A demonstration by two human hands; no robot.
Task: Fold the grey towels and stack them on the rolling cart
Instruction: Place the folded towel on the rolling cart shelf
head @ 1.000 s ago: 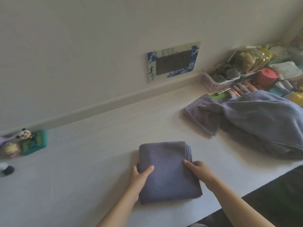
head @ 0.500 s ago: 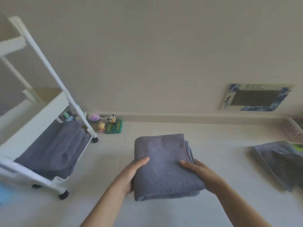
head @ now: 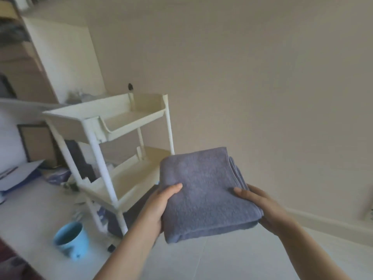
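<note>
1. Head view, against the earlier frames: a second ago the folded grey towel (head: 203, 190) lay flat on the counter under both hands; now it is lifted clear and held in the air, in front of the lower shelves of the white rolling cart (head: 113, 126).
2. The view has swung left. The heap of unfolded grey towels, the pink basket and the blue-and-white plaque that showed at the right before are out of frame, and the cart, half cut off half a second ago, now shows its top and middle shelves whole.
3. The left hand (head: 159, 207) has its grip on the towel's near left edge, thumb on top and the fingers hidden beneath the cloth.
4. The right hand (head: 260, 207) has its grip on the near right edge the same way, thumb over the top and fingers under the layered folds.
5. Hard to make out: the cart's lowest shelf is mostly covered by the towel and the left forearm; a dark grey mass shows there, but what it is cannot be told.
6. A light blue mug (head: 70, 239) sits at the near left beside the cart's foot, blurred.
7. The far left clutter is smeared by motion.
8. No writing can be read anywhere.
</note>
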